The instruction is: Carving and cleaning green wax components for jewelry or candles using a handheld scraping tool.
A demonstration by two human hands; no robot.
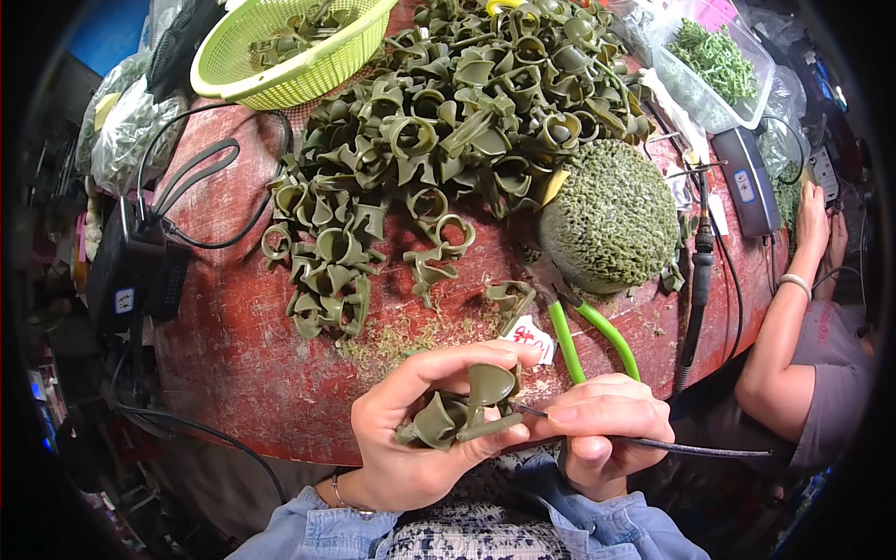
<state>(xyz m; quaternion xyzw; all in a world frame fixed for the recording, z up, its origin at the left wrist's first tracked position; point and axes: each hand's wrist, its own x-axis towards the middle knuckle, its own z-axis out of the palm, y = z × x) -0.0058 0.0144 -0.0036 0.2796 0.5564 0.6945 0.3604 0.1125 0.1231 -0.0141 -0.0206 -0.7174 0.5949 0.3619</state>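
At the lower middle, my left hand (406,439) grips an olive-green plastic piece (490,385) with curved cups and a short stem. Beside it, my right hand (611,425) is closed on a thin dark rod-like tool (705,450), whose narrow end reaches the piece by my left fingers. Just beyond my right hand lie green-handled pliers (607,331), their jaws partly hidden near a round, rough-textured green lump (609,217). A white paper scrap (529,341) and a loose olive piece (509,297) lie on the red, worn table (233,373) beyond my fingers.
A heap of olive plastic pieces (467,103) covers the back middle, near a green basket (261,84). A clear tub (709,65) holds green bits. Black devices (121,271) (747,182) with cables sit at both sides. At right, another person's arm (775,364) is beside the table.
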